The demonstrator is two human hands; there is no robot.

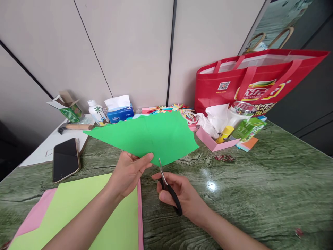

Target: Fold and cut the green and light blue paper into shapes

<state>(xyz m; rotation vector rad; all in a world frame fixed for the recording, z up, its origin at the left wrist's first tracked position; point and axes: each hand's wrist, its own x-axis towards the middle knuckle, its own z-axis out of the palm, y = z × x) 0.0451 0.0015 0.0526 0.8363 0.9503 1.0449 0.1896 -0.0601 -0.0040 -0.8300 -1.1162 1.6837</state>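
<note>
A sheet of bright green paper (151,135) is held up above the table, with a pointed left corner and an uneven right edge. My left hand (130,170) pinches its lower edge between thumb and fingers. In my right hand (179,194) is a pair of scissors (170,191) with black handles, fingers wrapped in the loops. The blades meet the paper's lower edge, just right of my left thumb. Below my left forearm lie light green paper (114,215) and pink paper (39,211).
A phone (66,159) and a hammer (75,126) lie at the left. Along the wall stand an opened box (69,109), a white bottle (97,113), a tissue box (120,114) and a red bag (234,83). A glue stick (225,134) sits in a pink paper tray (212,142).
</note>
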